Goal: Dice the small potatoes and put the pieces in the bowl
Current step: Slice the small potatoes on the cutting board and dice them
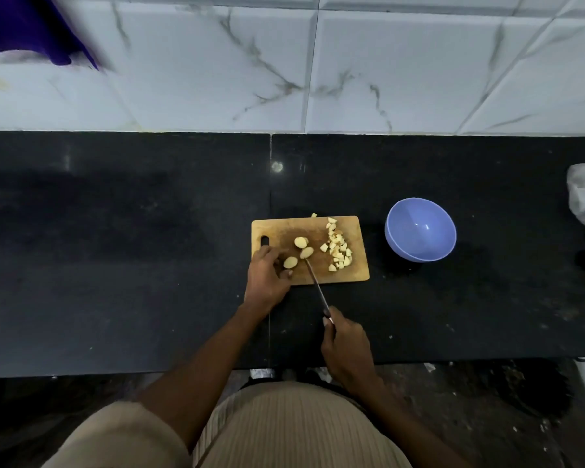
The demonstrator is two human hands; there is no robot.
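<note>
Countertop (pixel 149 248), black and wide, is carrying everything: the wooden cutting board (pixel 352 275) near the front edge and the blue bowl (pixel 420 230) just to its right, which is sitting empty. On the board's right side a heap of diced pieces (pixel 337 249) is waiting, with one stray cube off the far edge. Three potato halves (pixel 306 253) are lying cut-side up toward the left, not yet diced. The left hand (pixel 265 276) is curling its fingers round the nearest half, while the right hand (pixel 347 347) is gripping the knife (pixel 314 282), tip touching the middle half. Roughly midway, I judge: more dicing, then the transfer.
</note>
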